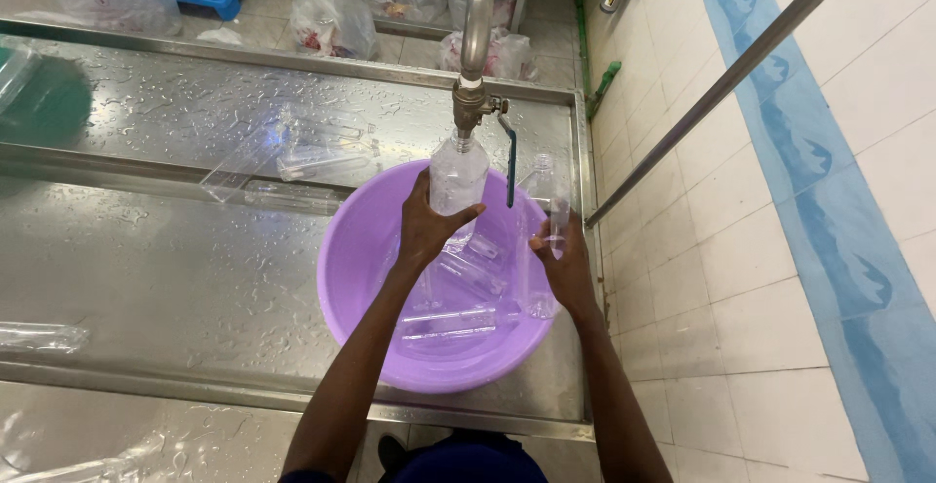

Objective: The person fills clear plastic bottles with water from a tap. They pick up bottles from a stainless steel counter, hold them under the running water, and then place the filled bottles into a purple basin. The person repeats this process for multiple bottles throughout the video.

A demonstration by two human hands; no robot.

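Note:
My left hand [426,226] grips a clear plastic bottle [458,173] upright, its mouth right under the brass tap [471,105]. My right hand [562,261] holds a second clear bottle [546,210] upright at the right rim of the purple basin [356,269]. Several more clear bottles [453,319] lie in water inside the basin. The basin rests on the wet steel counter [166,269].
Clear bottles [292,156] lie on the counter behind the basin, and another [39,337] lies at the left edge. A green object [39,98] sits far left. A metal rail [721,83] crosses the tiled wall on the right. Plastic bags [331,15] stand beyond the counter.

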